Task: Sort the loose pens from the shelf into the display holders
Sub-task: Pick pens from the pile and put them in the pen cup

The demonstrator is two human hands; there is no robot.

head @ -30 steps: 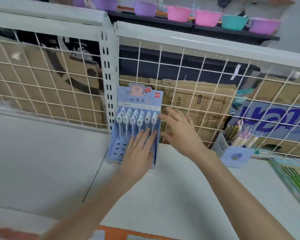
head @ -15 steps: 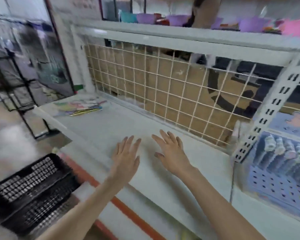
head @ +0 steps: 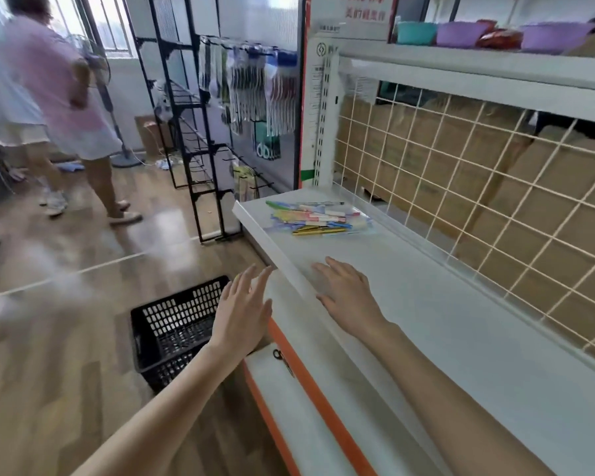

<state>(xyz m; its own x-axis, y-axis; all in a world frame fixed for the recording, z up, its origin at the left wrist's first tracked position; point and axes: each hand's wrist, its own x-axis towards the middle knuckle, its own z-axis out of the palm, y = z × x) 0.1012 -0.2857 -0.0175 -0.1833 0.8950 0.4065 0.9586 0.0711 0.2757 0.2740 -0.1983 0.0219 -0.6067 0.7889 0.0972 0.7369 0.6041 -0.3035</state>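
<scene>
White shelf [head: 443, 304] carries the loose pens [head: 318, 218] at its far end, centre of frame, while below them the left hand [head: 243, 312] and right hand [head: 349, 295] hover empty, fingers straight and slightly spread.

Little can be read. A red-and-white sign [head: 352, 10] at the top of the far shelf post carries red Chinese characters, too blurred and cropped to make out. Below it a narrow white label strip [head: 318, 94] bears a green round logo and small print that cannot be read. On a green package [head: 267, 146] hanging on the far black rack, white marks look like "00". A dark logo [head: 282, 360] on the near shelf edge is illegible.
</scene>
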